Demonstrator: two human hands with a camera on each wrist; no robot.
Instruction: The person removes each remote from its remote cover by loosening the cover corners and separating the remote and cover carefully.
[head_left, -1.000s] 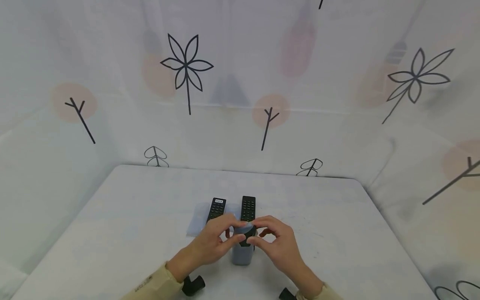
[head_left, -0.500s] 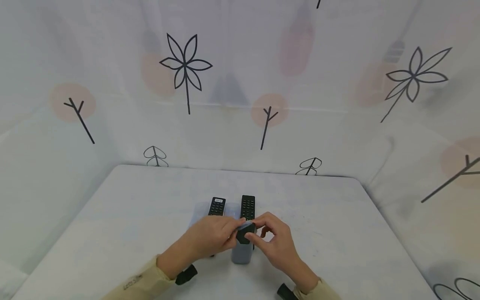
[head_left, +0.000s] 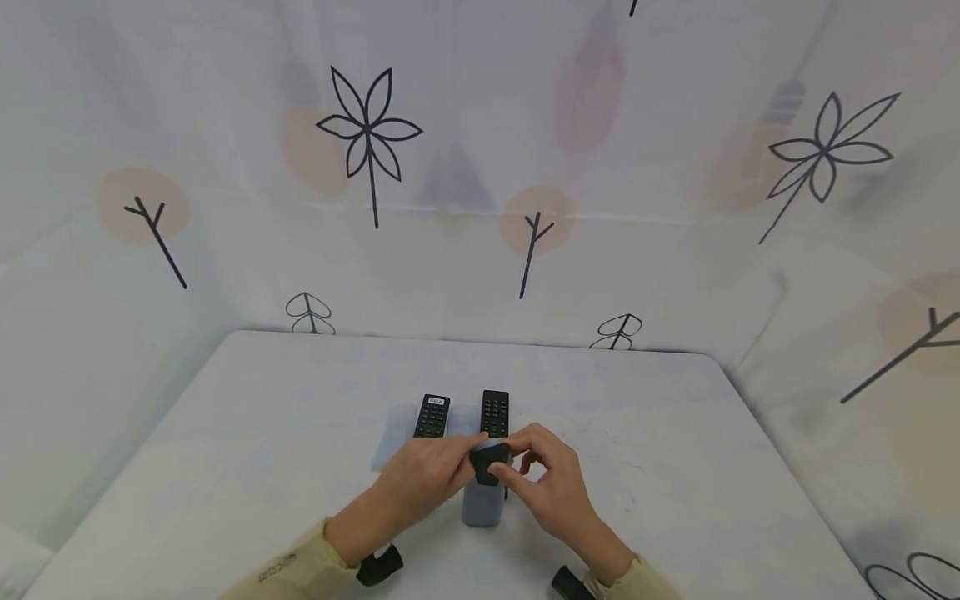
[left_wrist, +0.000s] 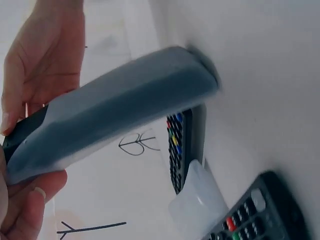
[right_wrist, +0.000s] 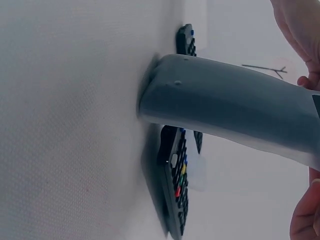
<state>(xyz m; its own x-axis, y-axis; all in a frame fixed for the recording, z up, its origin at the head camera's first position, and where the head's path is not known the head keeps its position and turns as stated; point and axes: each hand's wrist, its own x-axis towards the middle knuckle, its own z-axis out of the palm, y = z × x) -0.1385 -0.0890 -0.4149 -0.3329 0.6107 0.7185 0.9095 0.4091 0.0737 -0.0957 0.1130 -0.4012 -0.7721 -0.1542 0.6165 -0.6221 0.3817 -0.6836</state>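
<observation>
A black remote control [head_left: 489, 468] stands nearly upright inside a translucent blue-grey sleeve [head_left: 482, 507], its black end showing at the top. The sleeve's lower end [right_wrist: 172, 87] meets the tabletop in the right wrist view. My left hand [head_left: 420, 479] grips the sleeve's mouth from the left. From the other side, my right hand [head_left: 553, 483] pinches the same upper end between thumb and fingers. In the left wrist view the sleeve [left_wrist: 120, 102] wraps most of the remote, with a black corner [left_wrist: 30, 127] bare near the fingers.
Two more black remote controls lie on the white table [head_left: 315, 400]: one at left [head_left: 432, 414], one directly behind the held one [head_left: 495, 411]. A translucent pale blue sleeve [head_left: 392, 433] lies by the left remote. A patterned cloth backdrop [head_left: 457, 275] rises behind the table.
My left hand has turned, its back now facing up and its thumb no longer showing at the front of the remote. The right hand keeps its pinch with little movement.
</observation>
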